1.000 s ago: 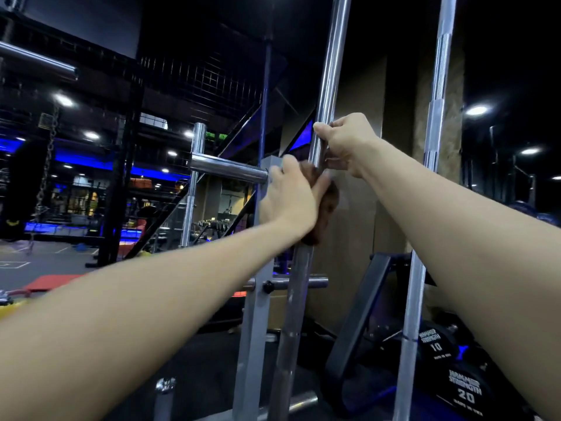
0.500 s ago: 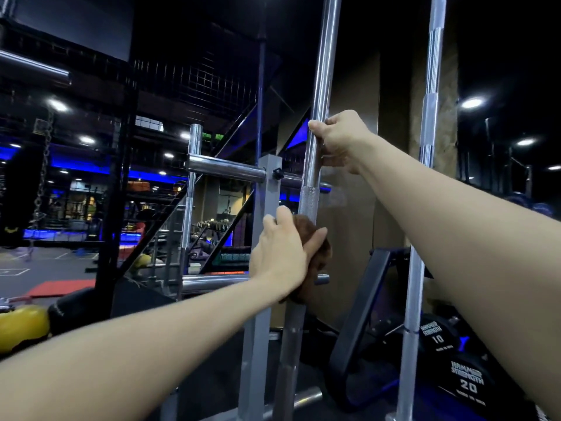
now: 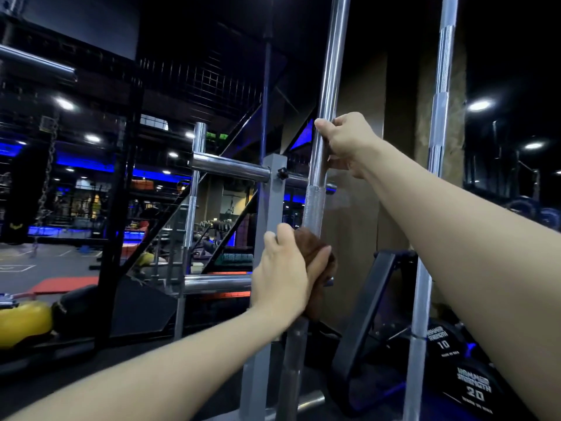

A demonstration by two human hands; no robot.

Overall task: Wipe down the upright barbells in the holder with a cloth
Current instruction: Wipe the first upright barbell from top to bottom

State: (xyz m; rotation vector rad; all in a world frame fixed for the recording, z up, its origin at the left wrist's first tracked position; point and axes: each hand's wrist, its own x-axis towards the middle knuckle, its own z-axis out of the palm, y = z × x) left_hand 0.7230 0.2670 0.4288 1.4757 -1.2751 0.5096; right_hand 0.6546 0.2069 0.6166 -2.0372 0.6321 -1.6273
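A chrome barbell (image 3: 326, 86) stands upright in the middle of the view, its knurled section just below my right hand. My right hand (image 3: 346, 141) grips the bar at about chest height. Lower down, my left hand (image 3: 285, 271) holds a brown cloth (image 3: 315, 253) wrapped around the same bar. A second upright barbell (image 3: 437, 147) stands to the right, untouched. The holder at the bars' feet is hidden below the frame.
A grey steel post (image 3: 270, 226) with chrome horizontal pegs (image 3: 230, 170) stands just left of the bar. Black weight plates (image 3: 473, 387) marked 10 and 20 sit at lower right beside a black bench frame (image 3: 361, 314). A yellow ball (image 3: 21, 320) lies far left.
My left hand slid the cloth down the bar from just under my right hand to well below it. My right hand kept its grip in place.
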